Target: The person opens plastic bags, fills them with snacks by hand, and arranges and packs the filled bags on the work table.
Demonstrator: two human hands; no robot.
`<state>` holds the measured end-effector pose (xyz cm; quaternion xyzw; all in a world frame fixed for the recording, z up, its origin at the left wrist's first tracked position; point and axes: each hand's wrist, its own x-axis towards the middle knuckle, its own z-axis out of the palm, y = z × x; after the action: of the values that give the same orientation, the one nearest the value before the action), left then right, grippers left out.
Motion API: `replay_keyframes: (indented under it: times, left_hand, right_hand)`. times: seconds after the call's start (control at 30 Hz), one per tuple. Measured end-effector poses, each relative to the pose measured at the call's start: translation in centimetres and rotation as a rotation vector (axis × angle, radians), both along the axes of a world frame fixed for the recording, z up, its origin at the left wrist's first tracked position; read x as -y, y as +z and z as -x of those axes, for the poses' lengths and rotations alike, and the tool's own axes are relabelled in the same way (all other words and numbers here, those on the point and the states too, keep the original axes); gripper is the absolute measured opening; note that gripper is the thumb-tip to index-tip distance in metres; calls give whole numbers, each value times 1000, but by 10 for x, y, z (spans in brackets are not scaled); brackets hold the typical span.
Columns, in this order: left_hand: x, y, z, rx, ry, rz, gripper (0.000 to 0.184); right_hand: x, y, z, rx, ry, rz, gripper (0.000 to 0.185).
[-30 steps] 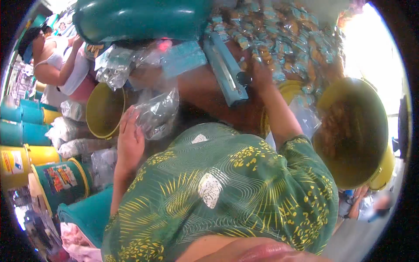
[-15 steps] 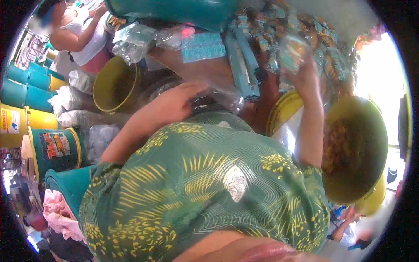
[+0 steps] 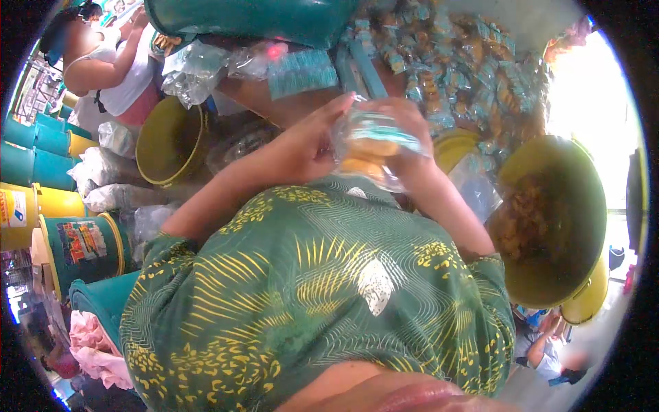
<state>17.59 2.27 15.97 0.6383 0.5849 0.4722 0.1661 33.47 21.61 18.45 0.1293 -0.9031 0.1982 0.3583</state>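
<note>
Close in front of my chest is a clear plastic packet (image 3: 367, 161) with round golden baked pieces inside and a blue-and-white label strip across it. My left hand (image 3: 312, 141) grips its left side, fingers up near the top edge. On the other side, my right hand (image 3: 410, 127) is closed around the upper right of the packet, slightly blurred. Just beyond my hands lie a long blue bar-shaped device (image 3: 364, 69) and a stack of blue printed labels (image 3: 302, 74). A large heap of similar packets (image 3: 473, 82) spreads at the upper right.
A yellow tub (image 3: 552, 226) with brown pieces inside stands at my right, another yellow tub (image 3: 171, 141) at my left. Clear plastic bags (image 3: 195, 72) lie by a green barrel (image 3: 247, 17). Stacked buckets (image 3: 79, 240) line the left. A person (image 3: 110, 65) stands at upper left.
My right hand has come from the heap toward my chest, bringing the packet. My left hand has moved right and now holds the packet's other side.
</note>
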Motion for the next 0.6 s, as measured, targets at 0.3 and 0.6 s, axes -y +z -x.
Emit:
replay_keyframes:
  times: [0.3, 0.6]
  left_hand:
    - [1, 13, -11, -243, 199, -33, 78]
    - [-3, 21, -16, -211, 73, 7, 81]
  right_hand:
    - [28, -35, 61, 678, -210, -444, 41]
    - [50, -40, 106, 1298, 92, -387, 42]
